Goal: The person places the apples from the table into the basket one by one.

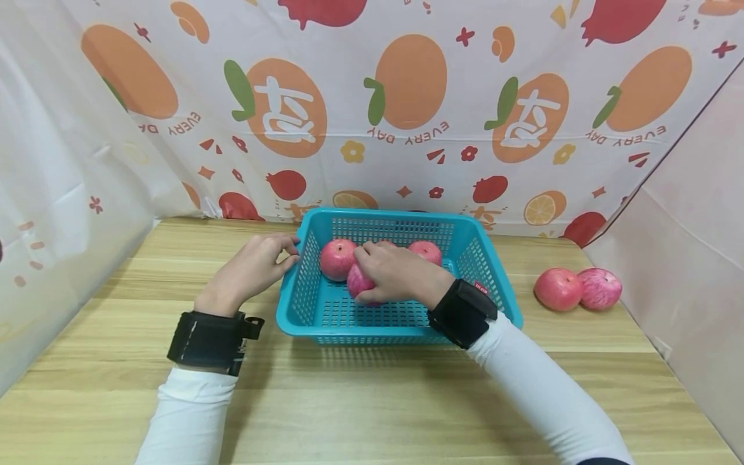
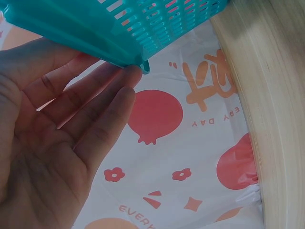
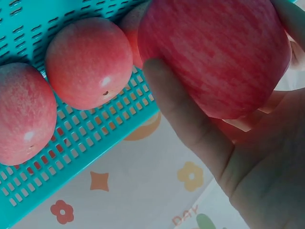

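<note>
A turquoise plastic basket (image 1: 401,329) with slotted walls stands on the table. My right hand (image 1: 401,271) reaches inside it and grips a red streaked apple (image 3: 219,57), fingers and thumb around its sides. Another apple (image 1: 337,259) sits left of the held one in the basket. To the right is a third apple (image 1: 426,250), and the top of one more shows behind my hand. At the basket's left rim, my left hand (image 1: 256,268) touches the edge with its fingertips; in the left wrist view its fingers (image 2: 105,129) look fairly straight.
Two apples, one plain red (image 1: 558,289) and one streaked (image 1: 600,289), lie side by side on the wooden table (image 1: 372,413) right of the basket. A fruit-printed sheet (image 1: 360,168) hangs upright behind the table; white sheeting flanks both sides.
</note>
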### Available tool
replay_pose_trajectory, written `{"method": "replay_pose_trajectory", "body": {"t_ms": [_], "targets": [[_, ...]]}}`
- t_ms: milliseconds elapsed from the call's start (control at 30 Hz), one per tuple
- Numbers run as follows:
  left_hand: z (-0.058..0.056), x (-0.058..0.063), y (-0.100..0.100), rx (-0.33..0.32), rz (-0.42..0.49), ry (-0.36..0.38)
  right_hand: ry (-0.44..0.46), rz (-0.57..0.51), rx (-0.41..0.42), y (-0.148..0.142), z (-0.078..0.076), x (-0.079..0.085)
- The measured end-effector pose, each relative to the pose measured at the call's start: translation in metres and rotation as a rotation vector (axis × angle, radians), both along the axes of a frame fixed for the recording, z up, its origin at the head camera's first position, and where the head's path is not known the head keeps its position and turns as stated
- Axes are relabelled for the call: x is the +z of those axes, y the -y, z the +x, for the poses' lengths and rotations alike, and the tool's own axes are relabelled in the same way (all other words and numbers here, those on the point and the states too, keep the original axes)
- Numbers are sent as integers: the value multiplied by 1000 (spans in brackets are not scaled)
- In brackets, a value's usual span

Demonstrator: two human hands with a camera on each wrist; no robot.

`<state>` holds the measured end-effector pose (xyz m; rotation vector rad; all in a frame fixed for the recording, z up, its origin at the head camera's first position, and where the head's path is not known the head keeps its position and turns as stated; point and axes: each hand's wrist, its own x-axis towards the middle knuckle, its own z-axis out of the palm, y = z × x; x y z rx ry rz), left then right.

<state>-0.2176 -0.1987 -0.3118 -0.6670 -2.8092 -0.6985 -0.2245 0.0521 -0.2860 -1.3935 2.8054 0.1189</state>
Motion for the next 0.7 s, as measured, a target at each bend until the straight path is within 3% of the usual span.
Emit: {"method": "replay_pose_trajectory", "body": {"t_ms": [700], "targets": [[0,0,-1,6,1,12,60,25,40,17,2,4]]}}
